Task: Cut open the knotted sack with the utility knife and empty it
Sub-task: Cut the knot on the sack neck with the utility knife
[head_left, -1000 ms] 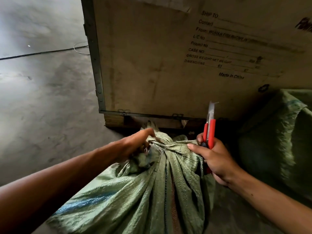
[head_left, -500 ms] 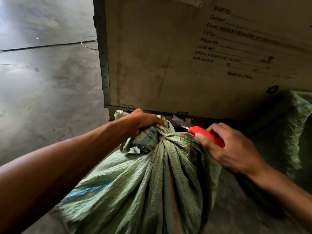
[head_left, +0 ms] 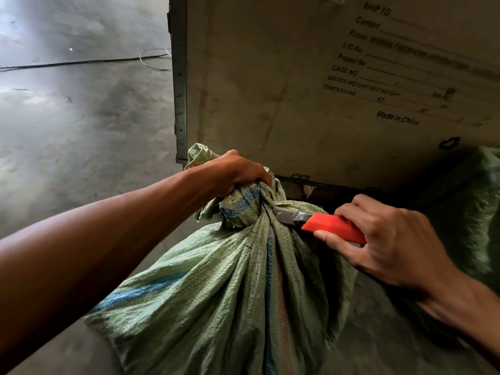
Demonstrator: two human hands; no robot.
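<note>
The left hand (head_left: 238, 171) reaches in from the lower left, forearm extended, its fingers clenched around the bunched top of the knot (head_left: 243, 209) on the green woven plastic sack with blue stripes (head_left: 216, 293), which stands on the grey concrete floor (head_left: 81, 117) against a large plywood shipping crate (head_left: 284, 77). The right hand (head_left: 392, 239) comes in from the right, fingers and thumb wrapped around the red-handled utility knife (head_left: 332, 230), its grey blade lying flat against the sack's gathered neck just under the knot. The crate reads "SHIP TO", "Contact", "From", "L/C No", "Project No", "CASE NO", "GROSS WEIGHT NET WEIGHT", "DIMENSIONS 93", "Made in China".
</note>
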